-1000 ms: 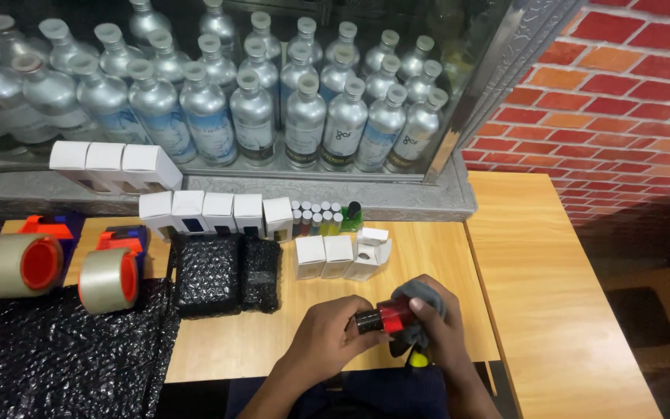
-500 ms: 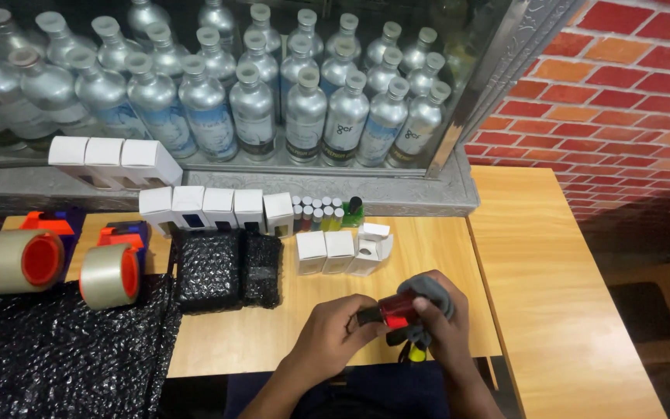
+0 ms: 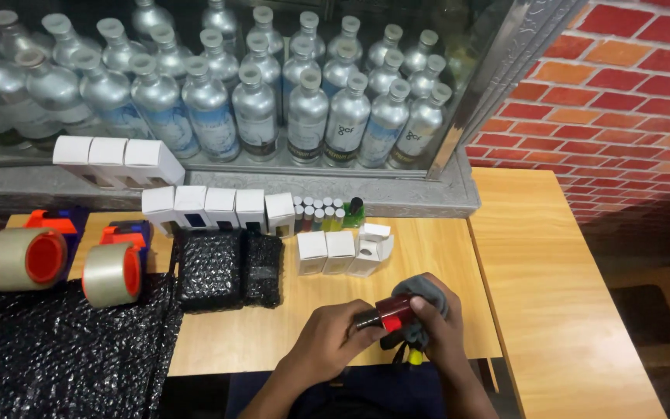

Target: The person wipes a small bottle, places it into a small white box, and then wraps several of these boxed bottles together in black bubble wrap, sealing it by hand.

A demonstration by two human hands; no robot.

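Red and glossy, a small bottle (image 3: 391,312) sits over the near edge of the wooden table (image 3: 428,256), pinched between both hands so it lies sideways and can be wiped. Left hand (image 3: 327,345) curls around its dark cap end, fingers closed on it, while the right hand (image 3: 436,326) presses a grey cloth (image 3: 426,291) against the body. White cartons (image 3: 339,252), black bubble-wrapped parcels (image 3: 226,268) and tape rolls (image 3: 110,271) lie within reach behind.

tape rolls (image 3: 110,273) left of wrapped bundles (image 3: 229,269); boxes (image 3: 343,251) right.
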